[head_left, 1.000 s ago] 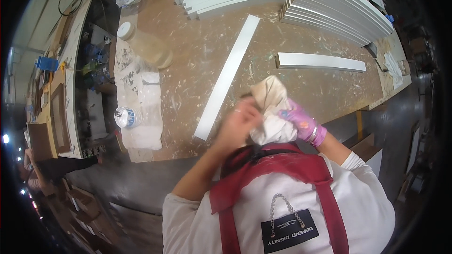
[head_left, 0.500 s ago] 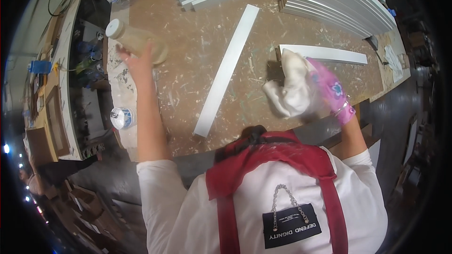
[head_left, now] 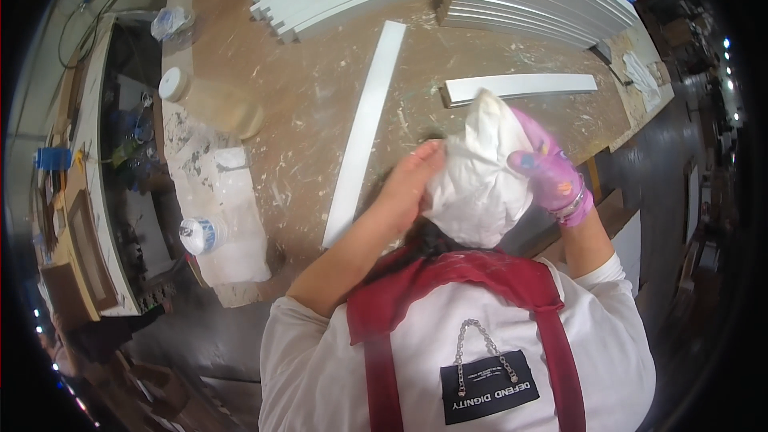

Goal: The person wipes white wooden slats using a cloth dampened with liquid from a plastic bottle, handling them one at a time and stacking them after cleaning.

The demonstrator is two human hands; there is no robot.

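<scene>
Our gloved right fingers [head_left: 524,162] grip the white cloth [head_left: 478,184] near the front edge of the worktop [head_left: 312,108], left fingers [head_left: 428,156] at its side, hold unclear; likely light, soft, best held where bunched.

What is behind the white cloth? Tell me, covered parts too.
Beyond the white cloth, a short white strip and brown tabletop show. Covered: part of the strip's near edge, the area directly behind, and some of the gloved right hand.
</scene>
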